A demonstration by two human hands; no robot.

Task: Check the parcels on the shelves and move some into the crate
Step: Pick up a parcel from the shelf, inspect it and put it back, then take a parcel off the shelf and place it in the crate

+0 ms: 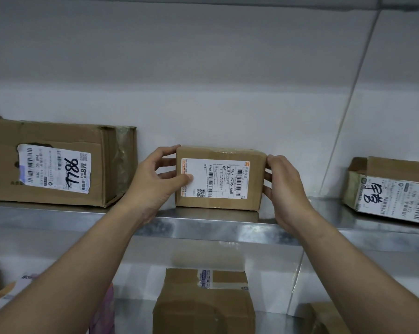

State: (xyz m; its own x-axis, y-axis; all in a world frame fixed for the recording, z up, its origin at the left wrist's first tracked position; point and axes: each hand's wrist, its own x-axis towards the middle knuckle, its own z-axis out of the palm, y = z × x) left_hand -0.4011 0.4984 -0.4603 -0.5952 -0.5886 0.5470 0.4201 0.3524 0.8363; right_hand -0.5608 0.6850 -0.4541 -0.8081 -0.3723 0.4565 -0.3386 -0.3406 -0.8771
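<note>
Holding the small parcel (219, 178) at frame centre on the metal shelf (227, 227), my left hand (155, 182) and right hand (284, 189) clasp its short ends equally close; long axis runs left-right.

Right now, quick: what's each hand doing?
Left hand: grips the middle box by its left end.
Right hand: grips the middle box by its right end.

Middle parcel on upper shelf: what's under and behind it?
Under the middle parcel: the metal shelf. Behind: white wall. Its rear face is hidden, so any gap cannot be told.
</note>
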